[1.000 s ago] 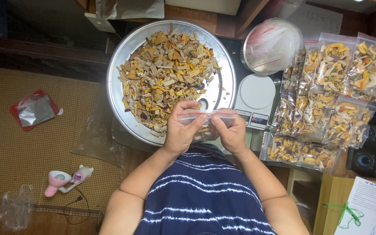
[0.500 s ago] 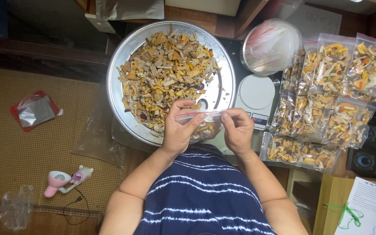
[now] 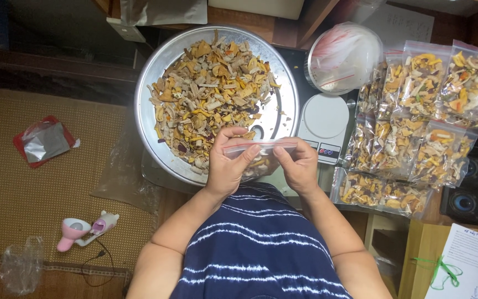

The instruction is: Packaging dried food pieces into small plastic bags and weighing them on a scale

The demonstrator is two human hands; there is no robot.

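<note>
Clear plastic zip bag of dried mixed pieces [image 3: 258, 158] is hovering at the round steel basin's [image 3: 156, 72] near rim; left hand [image 3: 225, 166] and right hand [image 3: 300, 166] are pinching its red seal strip; firm, even pressing along it should be sealing best.

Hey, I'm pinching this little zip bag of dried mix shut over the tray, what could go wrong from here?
1. The zip bag is held only by its top strip between left hand and right hand; if the seal misses a spot, pieces may spill.
2. It hangs at the edge of the metal tray, so spills might land off it.
3. The scale sits close; an elbow could nudge it.
</note>
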